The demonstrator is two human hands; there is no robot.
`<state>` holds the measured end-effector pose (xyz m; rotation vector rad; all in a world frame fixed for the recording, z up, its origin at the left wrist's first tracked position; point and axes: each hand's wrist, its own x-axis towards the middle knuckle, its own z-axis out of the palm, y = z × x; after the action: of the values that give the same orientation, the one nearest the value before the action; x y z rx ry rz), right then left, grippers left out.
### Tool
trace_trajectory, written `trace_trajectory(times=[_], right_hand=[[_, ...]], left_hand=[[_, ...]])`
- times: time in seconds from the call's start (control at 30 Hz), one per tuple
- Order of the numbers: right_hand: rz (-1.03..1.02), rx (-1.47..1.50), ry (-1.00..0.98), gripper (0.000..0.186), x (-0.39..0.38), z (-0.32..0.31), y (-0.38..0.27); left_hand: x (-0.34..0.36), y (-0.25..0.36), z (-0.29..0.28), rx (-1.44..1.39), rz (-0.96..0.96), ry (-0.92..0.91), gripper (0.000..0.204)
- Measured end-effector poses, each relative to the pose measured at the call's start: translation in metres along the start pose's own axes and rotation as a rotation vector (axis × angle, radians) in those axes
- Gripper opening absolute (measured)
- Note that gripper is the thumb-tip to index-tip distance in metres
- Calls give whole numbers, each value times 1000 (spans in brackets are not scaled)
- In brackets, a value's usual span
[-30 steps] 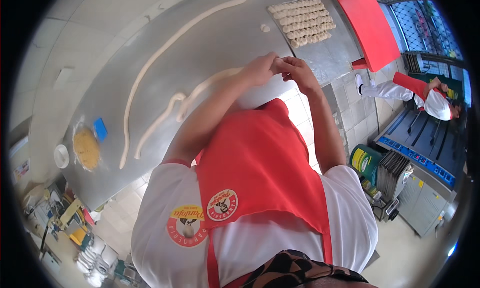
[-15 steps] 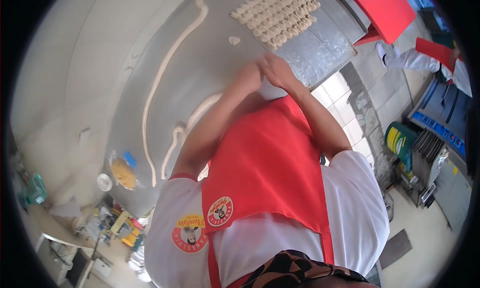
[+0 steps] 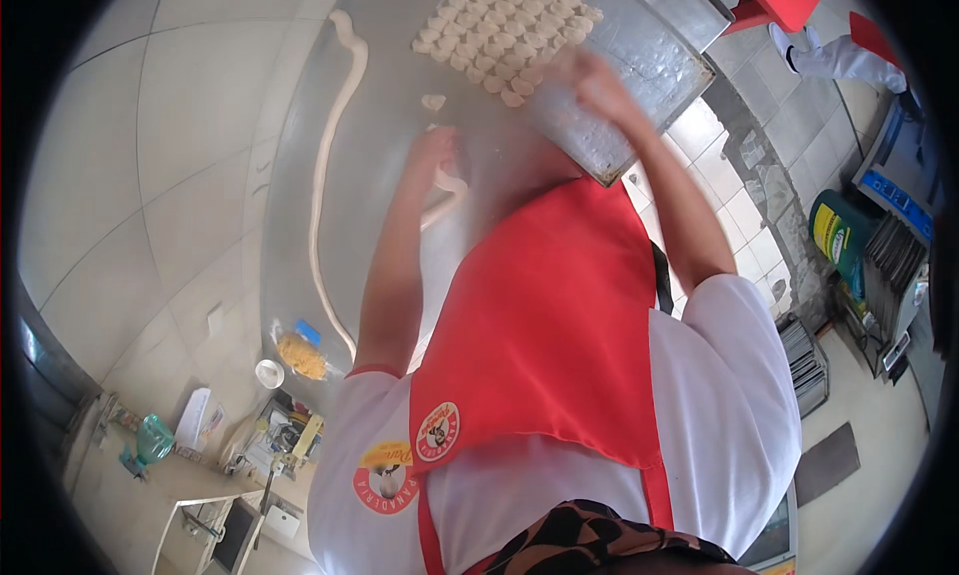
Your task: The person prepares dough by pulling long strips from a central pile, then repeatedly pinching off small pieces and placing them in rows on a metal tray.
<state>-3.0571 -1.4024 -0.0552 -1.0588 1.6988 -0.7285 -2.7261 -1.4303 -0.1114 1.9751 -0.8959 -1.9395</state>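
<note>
My left hand (image 3: pixel 436 153) is closed around the upper end of a short dough rope (image 3: pixel 447 203), which bends down beside my forearm. Just beyond that hand lies a small lump of dough (image 3: pixel 433 102). Blurred by motion, my right hand (image 3: pixel 591 83) is over the near corner of the rows of small dough pieces (image 3: pixel 499 27); its fingers are too smeared to read. A greased metal tray (image 3: pixel 654 55) extends to the right of the rows, with its near corner by my apron.
A long dough rope (image 3: pixel 325 165) runs down the left of the metal table (image 3: pixel 390 65). A bag of yellow crumbly stuff (image 3: pixel 302 357) and a white round container (image 3: pixel 269 374) are at lower left. At far right, another person's white-trousered leg (image 3: pixel 849 63) shows past a red surface (image 3: pixel 789 0).
My hands were together over the table's near side. They have parted: the left moved left onto the short dough rope, the right moved right and forward to the dough rows.
</note>
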Motion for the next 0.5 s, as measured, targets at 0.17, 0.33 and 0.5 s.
trace_trajectory(times=[0.17,0.33,0.5], right_hand=[[-56,-8,297,50,105,-80,46],[30,-449,505,54,118,-60,52],[-186,-919,745,71,19,2,97]], left_hand=[[-2,6,-19,72,116,-6,31],[-9,-2,-4,175,102,5,31],[-30,-4,-9,324,231,61,32]])
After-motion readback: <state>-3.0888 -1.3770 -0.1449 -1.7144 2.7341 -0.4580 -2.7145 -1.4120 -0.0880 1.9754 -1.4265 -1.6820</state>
